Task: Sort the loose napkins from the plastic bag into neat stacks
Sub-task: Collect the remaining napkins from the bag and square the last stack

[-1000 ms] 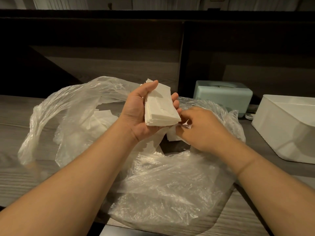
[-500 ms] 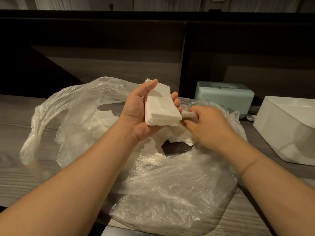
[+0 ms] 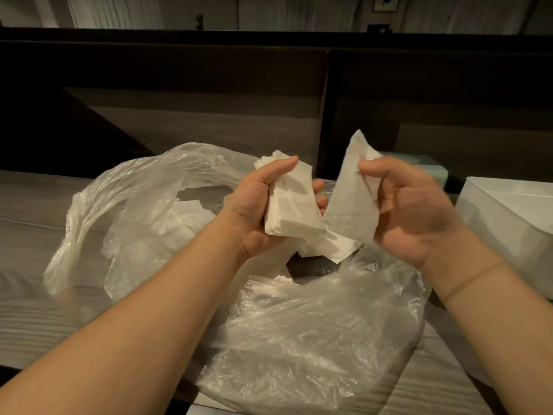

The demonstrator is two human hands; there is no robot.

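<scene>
Left hand (image 3: 257,205) is wrapped around a stack of napkins (image 3: 291,202), thumb across the top and fingertips poking out on the far side, so that pile sits up in the air above the plastic bag (image 3: 305,333). Right hand (image 3: 419,211) is pinching a single napkin (image 3: 350,202) between thumb and fingers, held just beside the stack with its lower corner nearly touching it; that hand is a bit blurry. Under both hands the bag lies open on the desk (image 3: 27,223), with more loose napkins (image 3: 326,248) right below the hands and some off to the left behind the plastic. A white bin (image 3: 508,220) sits just past the right hand.
</scene>
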